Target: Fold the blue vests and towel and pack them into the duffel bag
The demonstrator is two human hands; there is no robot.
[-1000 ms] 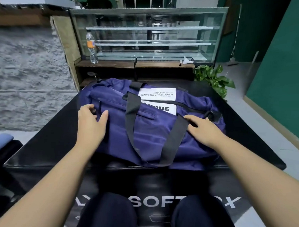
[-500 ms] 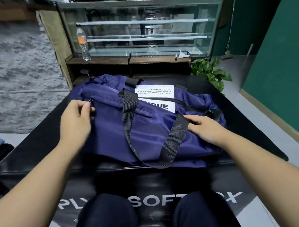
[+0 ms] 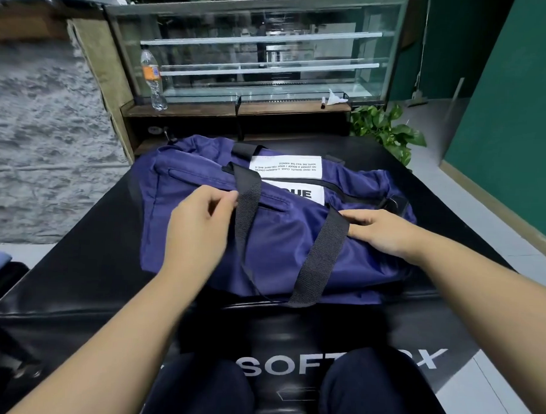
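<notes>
Black padded box (image 3: 74, 276), duffel bag (image 3: 279, 247) under both hands (left (image 3: 198, 231), right (image 3: 380, 232))

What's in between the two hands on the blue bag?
In the head view, the black strap handle loops between the left hand and right hand, lying on the duffel bag.

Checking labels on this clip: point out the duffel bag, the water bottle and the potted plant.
duffel bag (image 3: 279, 247), head view, front fabric panel.
water bottle (image 3: 153, 76), head view, orange label.
potted plant (image 3: 386, 130), head view, leaves.
</notes>
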